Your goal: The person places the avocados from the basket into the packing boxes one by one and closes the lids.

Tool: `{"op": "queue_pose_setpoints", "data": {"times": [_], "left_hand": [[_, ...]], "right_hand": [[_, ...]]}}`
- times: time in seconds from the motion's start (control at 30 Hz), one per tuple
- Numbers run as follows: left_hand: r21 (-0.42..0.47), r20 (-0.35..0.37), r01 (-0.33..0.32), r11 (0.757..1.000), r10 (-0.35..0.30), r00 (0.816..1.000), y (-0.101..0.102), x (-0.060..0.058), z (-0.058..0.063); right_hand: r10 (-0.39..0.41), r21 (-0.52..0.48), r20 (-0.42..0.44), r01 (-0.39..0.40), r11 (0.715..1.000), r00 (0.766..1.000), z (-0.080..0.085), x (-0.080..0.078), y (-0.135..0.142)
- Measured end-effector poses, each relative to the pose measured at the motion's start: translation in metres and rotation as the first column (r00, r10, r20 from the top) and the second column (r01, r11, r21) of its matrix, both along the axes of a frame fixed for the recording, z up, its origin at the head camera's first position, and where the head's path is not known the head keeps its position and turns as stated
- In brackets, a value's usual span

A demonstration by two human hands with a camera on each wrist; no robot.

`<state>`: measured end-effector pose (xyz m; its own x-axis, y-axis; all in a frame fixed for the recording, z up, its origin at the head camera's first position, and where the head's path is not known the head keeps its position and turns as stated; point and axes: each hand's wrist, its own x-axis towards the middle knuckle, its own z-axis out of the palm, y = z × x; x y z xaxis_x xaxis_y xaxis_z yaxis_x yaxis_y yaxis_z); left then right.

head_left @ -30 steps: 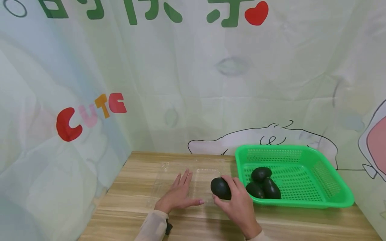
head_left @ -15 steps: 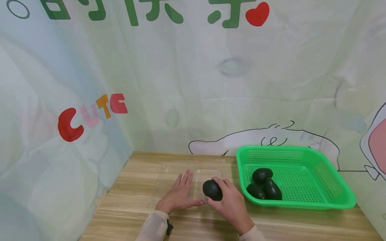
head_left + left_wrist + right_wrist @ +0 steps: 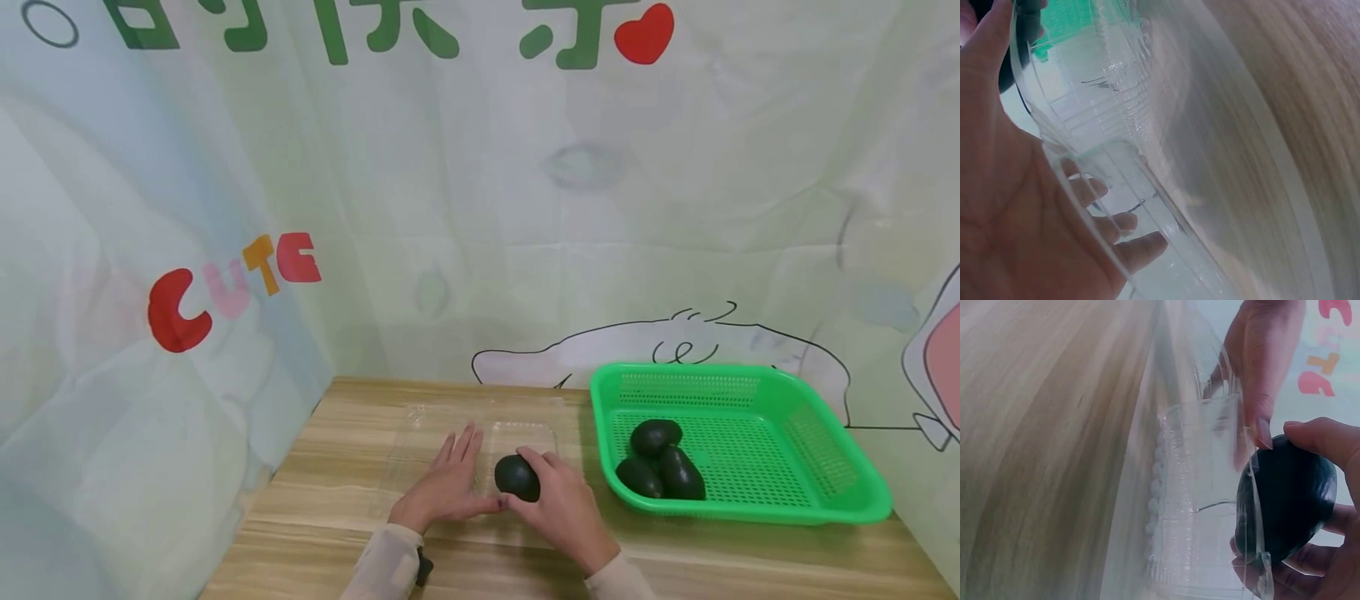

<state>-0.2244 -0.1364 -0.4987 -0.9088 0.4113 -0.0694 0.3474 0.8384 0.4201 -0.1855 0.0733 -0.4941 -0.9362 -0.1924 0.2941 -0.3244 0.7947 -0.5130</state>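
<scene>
A dark green-black avocado (image 3: 517, 477) is in my right hand (image 3: 562, 510), the thumb and fingers curled around it. In the right wrist view, the lower side of this avocado (image 3: 1288, 494) dips past the rim of a clear plastic container (image 3: 1200, 462). My left hand (image 3: 444, 485) rests on the left part of the same container (image 3: 525, 432), its fingers stretched out and its thumb pointing toward the avocado. The left wrist view has the palm (image 3: 1029, 206) against the container's edge. Glare and transparency make the container's exact shape hard to see.
A green perforated basket (image 3: 757, 510) stands on the right of the wooden table (image 3: 300, 517). Three more avocados (image 3: 681, 475) lie in its left end. A printed cloth (image 3: 420, 208) hangs behind the table and along its left side.
My right hand has carried the avocado left and slightly down, from beside the basket to over the container, close to my left thumb. The left hand has stayed in place.
</scene>
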Motion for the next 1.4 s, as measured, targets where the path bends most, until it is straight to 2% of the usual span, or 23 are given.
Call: {"op": "queue_pose_setpoints", "data": {"times": [0.23,0.6,0.9,1.13,1.4], "left_hand": [[0.012,0.007,0.002,1.000,-0.002,1.000,0.001,0.000,-0.002],[0.016,0.023,0.014,1.000,-0.015,1.000,0.002,0.002,0.000],[0.018,0.008,0.030,0.999,-0.030,1.000,0.003,0.002,-0.001],[0.017,0.006,0.026,1.000,-0.026,1.000,0.003,-0.001,-0.003],[0.035,0.029,-0.003,0.999,0.002,1.000,0.000,-0.003,-0.004]], "right_hand": [[0.026,0.013,-0.025,-0.026,1.000,0.999,-0.006,-0.005,-0.003],[0.078,-0.021,0.027,-0.078,0.997,0.997,-0.014,-0.008,-0.006],[0.182,0.049,0.073,-0.186,0.981,0.981,-0.021,-0.009,-0.007],[0.197,0.047,0.088,-0.202,0.978,0.976,-0.022,-0.010,-0.006],[0.212,0.034,0.023,-0.213,0.976,0.977,-0.020,-0.010,-0.004]]}}
